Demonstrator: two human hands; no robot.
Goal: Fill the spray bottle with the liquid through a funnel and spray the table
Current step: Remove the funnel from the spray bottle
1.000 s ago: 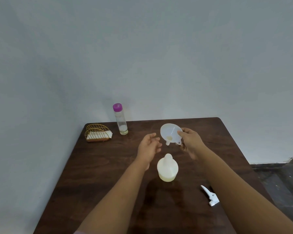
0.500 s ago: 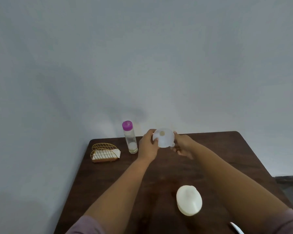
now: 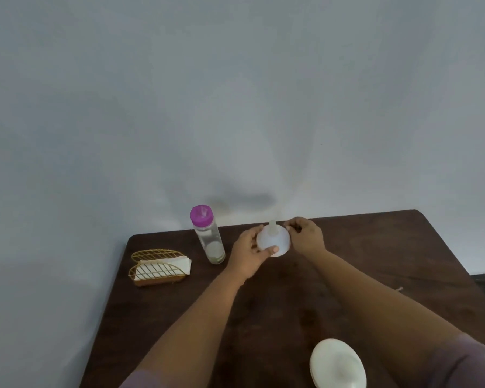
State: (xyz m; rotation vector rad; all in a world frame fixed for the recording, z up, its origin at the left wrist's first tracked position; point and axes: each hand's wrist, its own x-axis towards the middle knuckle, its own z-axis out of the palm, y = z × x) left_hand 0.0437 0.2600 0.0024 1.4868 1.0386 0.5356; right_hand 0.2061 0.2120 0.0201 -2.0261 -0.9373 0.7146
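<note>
Funnel (image 3: 273, 242), white and translucent, sits between both hands over the far middle of the dark wooden table (image 3: 375, 261), turned so that its narrow spout points up and away toward the grey wall (image 3: 235, 93) and its wide mouth faces down. The left hand (image 3: 249, 254) cups the funnel's left edge, thumb lying across the near rim and fingers curled behind it, so that grip is closed on the funnel. The right hand (image 3: 305, 238) pinches the right side of the rim near the spout with thumb and fingertips, a narrow grip also holding the funnel. Whether the funnel touches the tabletop or hangs just above it cannot be told from this angle. Just left of the left hand stands a clear bottle (image 3: 209, 238) with a purple cap (image 3: 201, 215), upright, with a little pale liquid showing at its base. Farther left, near the table's corner, a gold wire holder (image 3: 157, 268) keeps a stack of white napkins (image 3: 165, 266). The white spray bottle (image 3: 338, 364) stands at the near edge of the table, well apart from the funnel, beside the right forearm and partly cut off by the bottom of the view; its neck is not clearly seen.
</note>
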